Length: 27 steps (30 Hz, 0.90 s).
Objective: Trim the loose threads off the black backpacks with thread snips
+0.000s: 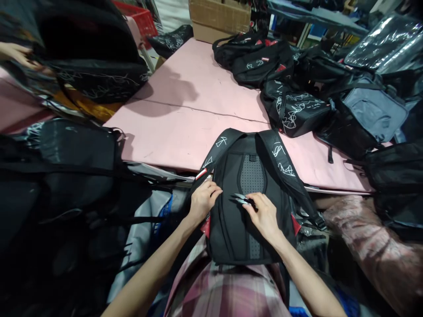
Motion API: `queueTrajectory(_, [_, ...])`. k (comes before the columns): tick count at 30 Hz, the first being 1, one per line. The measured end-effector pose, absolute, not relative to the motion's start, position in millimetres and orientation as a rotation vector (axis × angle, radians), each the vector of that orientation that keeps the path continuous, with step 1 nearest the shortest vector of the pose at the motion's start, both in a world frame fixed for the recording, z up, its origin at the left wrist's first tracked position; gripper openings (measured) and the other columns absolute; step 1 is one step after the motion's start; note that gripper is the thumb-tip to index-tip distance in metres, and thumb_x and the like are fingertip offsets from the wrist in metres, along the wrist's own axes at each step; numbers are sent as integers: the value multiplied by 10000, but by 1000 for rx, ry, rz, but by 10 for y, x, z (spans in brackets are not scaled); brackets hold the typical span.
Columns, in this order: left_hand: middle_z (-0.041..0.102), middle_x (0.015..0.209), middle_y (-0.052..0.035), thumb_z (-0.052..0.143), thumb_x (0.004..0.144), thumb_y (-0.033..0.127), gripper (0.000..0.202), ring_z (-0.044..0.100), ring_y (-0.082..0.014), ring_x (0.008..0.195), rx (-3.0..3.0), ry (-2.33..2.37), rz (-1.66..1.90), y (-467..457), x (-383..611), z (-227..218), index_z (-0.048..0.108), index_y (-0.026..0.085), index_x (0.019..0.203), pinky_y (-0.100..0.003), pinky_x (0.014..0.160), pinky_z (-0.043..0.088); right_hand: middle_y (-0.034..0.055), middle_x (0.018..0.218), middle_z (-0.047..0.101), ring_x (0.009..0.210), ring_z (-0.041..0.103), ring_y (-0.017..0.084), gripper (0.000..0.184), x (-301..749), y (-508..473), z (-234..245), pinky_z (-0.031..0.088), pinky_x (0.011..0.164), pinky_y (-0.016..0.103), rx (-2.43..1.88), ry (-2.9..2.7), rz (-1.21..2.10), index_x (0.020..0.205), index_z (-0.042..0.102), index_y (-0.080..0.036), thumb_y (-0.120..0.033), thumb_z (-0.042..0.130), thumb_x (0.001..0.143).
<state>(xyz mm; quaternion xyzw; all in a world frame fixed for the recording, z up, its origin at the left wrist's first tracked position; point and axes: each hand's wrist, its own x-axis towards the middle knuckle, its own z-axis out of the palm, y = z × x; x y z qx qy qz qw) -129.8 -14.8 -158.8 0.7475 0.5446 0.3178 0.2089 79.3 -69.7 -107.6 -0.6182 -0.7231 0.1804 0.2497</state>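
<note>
A black backpack (246,207) lies back-side up at the near edge of the pink table (185,119), its shoulder straps with white scribble print spread toward the far side. My left hand (202,200) rests on its left side with fingers curled against the fabric, gripping the edge. My right hand (262,213) lies on the mesh back panel and holds small metal snips (241,199), their blades pointing left.
Several black backpacks (291,105) and a grey one (373,110) pile at the right. More bags (76,158) stack at the left. A cardboard box (220,17) stands at the far end. Another person's hand (16,53) shows at the upper left. A pink bundle (373,246) lies at the lower right.
</note>
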Motion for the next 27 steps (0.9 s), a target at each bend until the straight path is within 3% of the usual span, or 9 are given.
queueTrajectory(7, [557, 778, -52, 375, 855, 187, 193, 543, -171, 778, 1977, 1529, 932, -141, -1301, -1532, 533, 168, 747, -293, 756, 432, 46, 865, 607, 820, 541, 185, 174, 414, -330, -1127, 415, 722, 298, -1681, -2219, 315, 985, 645, -218, -247, 559, 836])
queueTrajectory(15, [560, 763, -42, 362, 851, 226, 200, 546, -171, 757, 1883, 1562, 893, -128, -1263, -1544, 516, 176, 733, -298, 747, 426, 62, 836, 576, 792, 504, 189, 160, 247, -240, -1013, 372, 684, 309, -1651, -2492, 156, 928, 654, -205, -193, 512, 855])
queueTrajectory(18, [582, 761, -44, 375, 840, 270, 239, 559, -176, 766, 1830, 1547, 906, -73, -1388, -1439, 550, 176, 707, -302, 761, 431, 53, 839, 578, 805, 518, 176, 135, 369, -219, -1001, 389, 711, 293, -1653, -2331, 365, 904, 651, -193, -184, 533, 839])
queueTrajectory(21, [635, 920, -68, 374, 843, 367, 352, 575, -198, 908, 1713, 1471, 915, 94, -1580, -1182, 615, 175, 674, -317, 863, 415, 34, 897, 596, 818, 550, 151, 181, 588, -181, -1068, 414, 751, 273, -1577, -1998, 810, 979, 620, -192, -224, 569, 808])
queueTrajectory(24, [629, 1082, -85, 318, 865, 450, 447, 557, -219, 1037, 1426, 1406, 1120, 370, -1600, -873, 656, 158, 862, -357, 935, 395, 27, 888, 616, 796, 571, 144, 308, 763, -90, -1177, 435, 749, 276, -1498, -1543, 1181, 1043, 592, -177, -301, 591, 761])
queueTrajectory(27, [622, 1115, -84, 411, 849, 367, 346, 549, -203, 1064, 1410, 1391, 1289, 705, -1282, -705, 602, 149, 1038, -357, 943, 402, 25, 804, 623, 741, 564, 144, 389, 829, 100, -1228, 439, 694, 263, -1473, -1229, 1230, 998, 617, -147, -380, 643, 687])
